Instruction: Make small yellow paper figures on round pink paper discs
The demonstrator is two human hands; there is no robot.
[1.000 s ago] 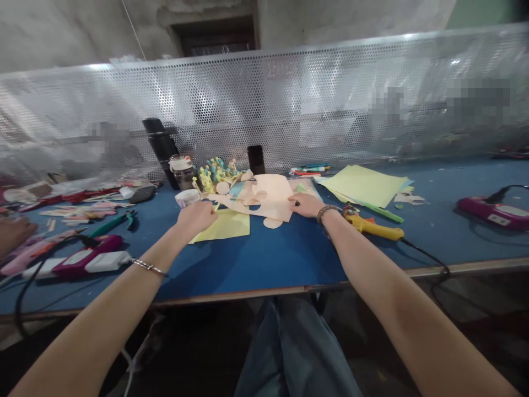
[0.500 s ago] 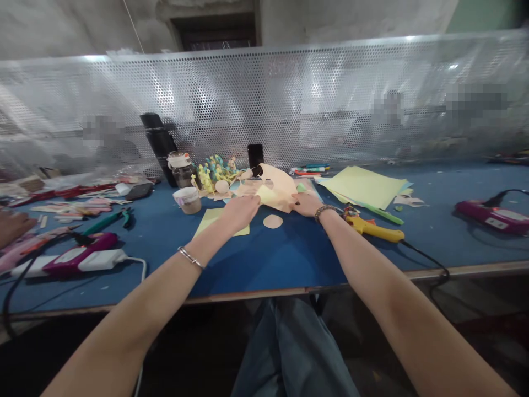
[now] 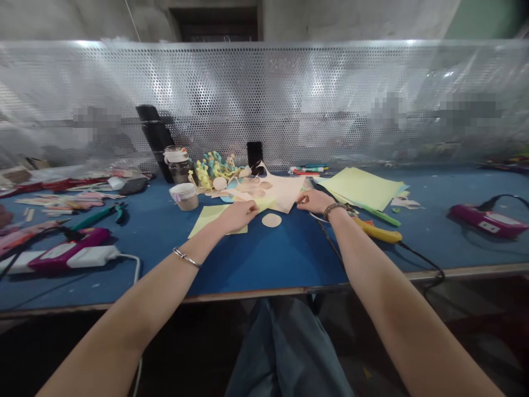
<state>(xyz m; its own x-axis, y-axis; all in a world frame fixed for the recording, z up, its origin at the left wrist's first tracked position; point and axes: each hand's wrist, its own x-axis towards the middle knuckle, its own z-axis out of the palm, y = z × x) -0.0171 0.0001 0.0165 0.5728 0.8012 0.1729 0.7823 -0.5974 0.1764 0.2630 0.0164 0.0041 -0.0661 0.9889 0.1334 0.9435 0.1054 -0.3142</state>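
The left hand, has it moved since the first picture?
Yes. The left hand has moved rightward, away from the cup and towards the round cutout.

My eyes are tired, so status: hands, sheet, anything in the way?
Left hand at yellow paper, grip unclear. Right hand by peach sheet's edge, grip unclear. Peach disc close in front.

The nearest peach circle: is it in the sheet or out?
Out: the circle lies on the blue table, table showing between it and the peach sheet.
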